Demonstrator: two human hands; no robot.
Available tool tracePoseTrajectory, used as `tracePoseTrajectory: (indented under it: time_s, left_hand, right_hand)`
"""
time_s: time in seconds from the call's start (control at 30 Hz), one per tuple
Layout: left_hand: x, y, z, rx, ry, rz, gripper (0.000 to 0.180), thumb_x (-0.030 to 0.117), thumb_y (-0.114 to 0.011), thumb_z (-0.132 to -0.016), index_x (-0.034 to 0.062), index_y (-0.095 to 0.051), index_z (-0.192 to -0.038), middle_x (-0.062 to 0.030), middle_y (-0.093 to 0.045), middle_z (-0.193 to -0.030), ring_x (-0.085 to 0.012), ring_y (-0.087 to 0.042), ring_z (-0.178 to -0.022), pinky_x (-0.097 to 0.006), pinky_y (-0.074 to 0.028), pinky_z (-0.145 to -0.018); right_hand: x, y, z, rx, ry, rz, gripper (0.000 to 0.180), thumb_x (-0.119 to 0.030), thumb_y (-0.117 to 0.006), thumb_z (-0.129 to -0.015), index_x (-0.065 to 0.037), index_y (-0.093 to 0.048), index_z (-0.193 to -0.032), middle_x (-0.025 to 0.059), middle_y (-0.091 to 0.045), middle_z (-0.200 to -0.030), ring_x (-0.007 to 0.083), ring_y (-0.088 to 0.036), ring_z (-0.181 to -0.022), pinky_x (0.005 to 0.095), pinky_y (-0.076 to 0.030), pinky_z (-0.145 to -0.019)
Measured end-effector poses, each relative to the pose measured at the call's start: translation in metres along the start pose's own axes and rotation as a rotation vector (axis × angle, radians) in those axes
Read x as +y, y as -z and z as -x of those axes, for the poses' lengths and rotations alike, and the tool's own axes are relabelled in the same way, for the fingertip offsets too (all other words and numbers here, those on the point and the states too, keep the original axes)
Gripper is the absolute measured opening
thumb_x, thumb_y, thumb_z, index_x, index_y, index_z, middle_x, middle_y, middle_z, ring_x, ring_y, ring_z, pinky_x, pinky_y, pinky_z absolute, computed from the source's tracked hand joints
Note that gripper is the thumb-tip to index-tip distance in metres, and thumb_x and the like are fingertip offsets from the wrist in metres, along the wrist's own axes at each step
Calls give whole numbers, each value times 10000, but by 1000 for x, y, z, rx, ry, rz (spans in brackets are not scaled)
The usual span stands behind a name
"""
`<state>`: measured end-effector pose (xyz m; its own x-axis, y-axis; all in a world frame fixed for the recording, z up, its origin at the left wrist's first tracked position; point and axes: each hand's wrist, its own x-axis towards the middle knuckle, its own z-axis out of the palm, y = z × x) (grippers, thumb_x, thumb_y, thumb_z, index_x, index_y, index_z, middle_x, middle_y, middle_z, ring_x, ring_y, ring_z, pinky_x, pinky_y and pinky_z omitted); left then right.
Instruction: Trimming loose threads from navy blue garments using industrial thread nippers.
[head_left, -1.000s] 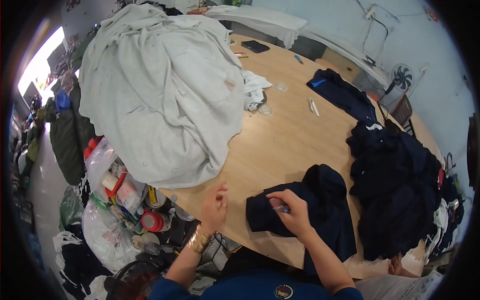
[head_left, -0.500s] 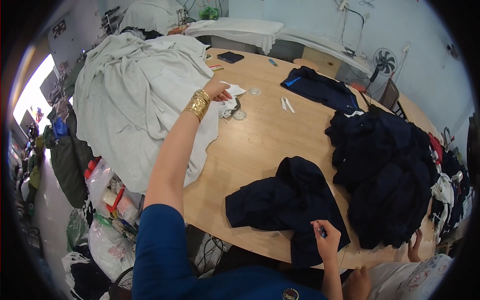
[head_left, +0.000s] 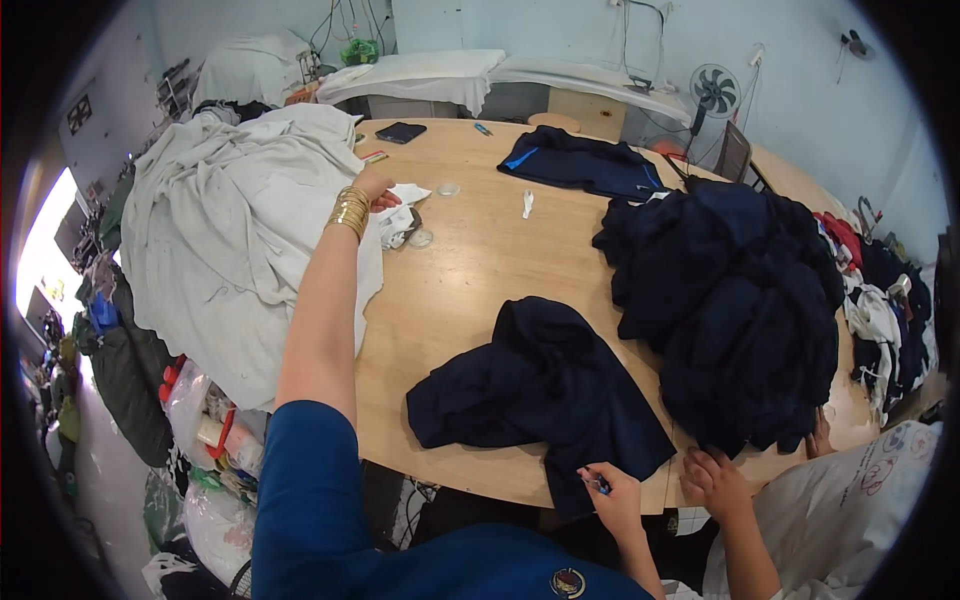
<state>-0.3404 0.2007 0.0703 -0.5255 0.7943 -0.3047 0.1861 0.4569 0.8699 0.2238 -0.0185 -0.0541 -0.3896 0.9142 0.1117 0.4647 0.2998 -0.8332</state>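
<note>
My left arm, with gold bangles (head_left: 349,211) at the wrist, stretches across the table. My left hand (head_left: 379,190) has its fingers loosely apart at some white scraps (head_left: 398,217); whether they touch is unclear. Low in the view, my right hand (head_left: 612,497) is closed around a small blue tool (head_left: 600,485), mostly hidden by the fingers. That hand is at the near edge of a dark navy garment (head_left: 540,385), which lies crumpled on the table (head_left: 460,290).
Pale grey fabric (head_left: 240,240) is heaped at left, dark garments (head_left: 730,310) at right. A co-worker's hand (head_left: 715,482) rests beside the dark pile. Farther back lie a folded navy garment (head_left: 585,165), a white strip (head_left: 528,204), clear discs (head_left: 448,189) and a dark tablet-like object (head_left: 401,132).
The view has turned so that the table things sit farther left. A co-worker's hand has come up onto the table by the dark pile. My right hand still holds the small blue tool.
</note>
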Motion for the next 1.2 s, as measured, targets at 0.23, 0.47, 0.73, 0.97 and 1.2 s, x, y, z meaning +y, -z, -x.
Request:
tracePoseTrajectory:
  time_s: [0.23,0.47,0.73,0.97,1.2]
  left_hand:
    - [-3,5,2,59,-125,-161,606,186,-545,-847,245,-260,-1378,-120,-639,-685,-120,-524,-417,-261,-400,-373]
    - [54,-125,117,-498,-414,-537,525,294,-531,-887,117,-386,-1359,-74,-647,-807,-122,-609,-626,-235,-480,-546]
    - [-53,-164,73,-751,-1037,-928,976,212,-810,-611,170,-270,-1423,-175,-472,-1233,-353,-467,-1100,-434,-409,-939]
    - [-60,-221,85,-877,-1079,-765,624,153,-783,-617,114,-528,-1185,-188,-453,-1259,-352,-439,-1156,-403,-379,-983]
    - [-34,-228,125,-839,-1084,-924,394,-4,-738,-557,78,-646,-931,-209,-432,-1294,-358,-427,-1205,-407,-368,-999]
  right_hand:
    - [8,-7,-2,-47,116,67,165,-53,-626,-741,-75,-620,-905,106,-644,-818,280,-638,-733,325,-501,-624]
    - [-4,16,-8,-10,-59,-51,139,-33,-625,-741,-52,-619,-879,99,-646,-816,220,-651,-696,297,-510,-634]
    - [11,4,-5,41,82,20,158,-148,-623,-774,-90,-627,-921,96,-651,-812,274,-646,-765,344,-513,-668]
    - [-6,16,-26,205,98,-128,127,-104,-628,-763,-20,-599,-854,147,-628,-772,325,-615,-759,373,-473,-656]
    - [-23,19,-41,275,125,-238,126,-84,-637,-765,11,-594,-835,160,-620,-776,326,-612,-755,353,-468,-648]
